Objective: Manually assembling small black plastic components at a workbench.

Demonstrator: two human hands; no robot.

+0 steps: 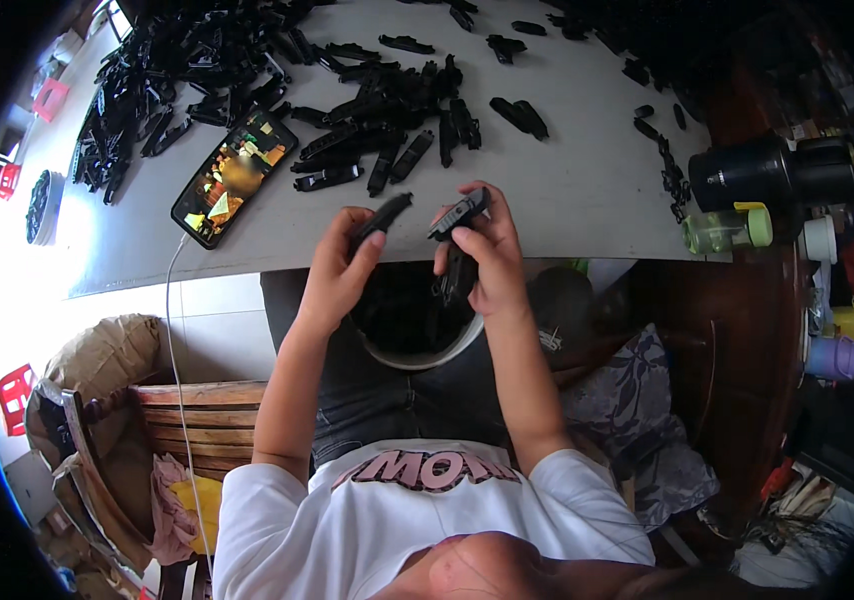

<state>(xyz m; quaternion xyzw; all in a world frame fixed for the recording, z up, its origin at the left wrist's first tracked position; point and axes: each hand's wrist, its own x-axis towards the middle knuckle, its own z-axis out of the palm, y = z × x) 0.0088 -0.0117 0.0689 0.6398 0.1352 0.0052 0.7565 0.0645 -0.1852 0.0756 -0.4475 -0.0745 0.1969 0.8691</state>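
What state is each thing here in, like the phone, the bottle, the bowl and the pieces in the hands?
Left hand: gripping a black plastic piece.
Right hand: gripping a second black piece.
Phone: screen lit, cable plugged in, flat on the table.
Green bottle: capped, lying on its side.
White bowl: on the lap, holding dark pieces.

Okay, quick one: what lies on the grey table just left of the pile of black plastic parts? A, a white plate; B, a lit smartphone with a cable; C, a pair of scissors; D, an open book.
B: a lit smartphone with a white cable lies flat on the grey table, beside the black plastic parts.
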